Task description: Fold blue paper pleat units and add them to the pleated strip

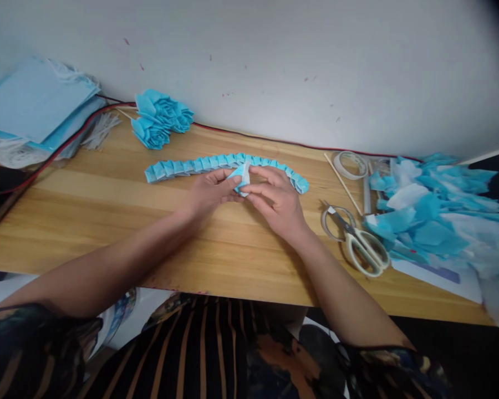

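Over the middle of the table, my left hand (211,194) pinches a small folded blue-and-white fabric piece (242,176) from its left side. The fingers of my right hand (276,197) close on its right side, with the thumb low. Just behind both hands lies a curved row of folded blue pieces (203,164), set side by side. My fingers cover part of the held piece and part of that row.
Blue fabric roses (158,116) on sticks lie at the back left, beside a stack of blue face masks (37,105). To the right are scissors (360,244), a tape roll (350,165), a wooden stick (343,184) and a heap of blue and white scraps (432,221). A red-black cable (249,134) runs along the wall.
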Tool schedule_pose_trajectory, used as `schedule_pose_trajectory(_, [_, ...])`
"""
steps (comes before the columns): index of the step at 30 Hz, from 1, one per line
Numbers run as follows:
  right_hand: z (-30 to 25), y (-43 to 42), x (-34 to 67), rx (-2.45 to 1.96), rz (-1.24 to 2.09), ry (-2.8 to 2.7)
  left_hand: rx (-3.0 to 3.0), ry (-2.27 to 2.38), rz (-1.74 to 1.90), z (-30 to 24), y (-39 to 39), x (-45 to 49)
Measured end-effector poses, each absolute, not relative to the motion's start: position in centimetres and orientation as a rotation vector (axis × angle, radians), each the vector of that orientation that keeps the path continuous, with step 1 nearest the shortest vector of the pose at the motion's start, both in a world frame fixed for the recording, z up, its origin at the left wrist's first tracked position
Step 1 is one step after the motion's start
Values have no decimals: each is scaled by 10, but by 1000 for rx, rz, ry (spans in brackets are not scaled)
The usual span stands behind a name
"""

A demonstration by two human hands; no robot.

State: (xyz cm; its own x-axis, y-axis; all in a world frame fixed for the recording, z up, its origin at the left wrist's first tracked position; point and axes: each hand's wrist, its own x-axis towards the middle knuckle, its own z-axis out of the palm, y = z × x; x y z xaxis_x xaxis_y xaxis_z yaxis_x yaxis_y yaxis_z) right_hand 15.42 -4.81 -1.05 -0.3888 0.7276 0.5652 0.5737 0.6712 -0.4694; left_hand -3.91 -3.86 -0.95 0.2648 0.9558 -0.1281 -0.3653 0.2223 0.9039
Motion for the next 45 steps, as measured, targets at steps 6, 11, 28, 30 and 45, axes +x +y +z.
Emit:
schedule_pose_trajectory(6, [-11,-51,150,-1027,522,-1922,937,838,1096,-9,-41,-38])
schedule_pose_trajectory(11, [-11,-53,143,-1026,731,-1725,1000,858,1114,-9,-43,-36])
schedule_pose_trajectory(28, [-9,-53,138,-1163,1157,-1444,1046,884,1043,-9,-44,-37])
schedule_pose_trajectory(30, [-8,-54,137,-1171,1170,-1433,1054,878,1041,-9,-44,-37])
schedule_pose_trajectory(45, [12,-46,164,-1165,1279,-1379,1097,978,909,-2,-46,-39])
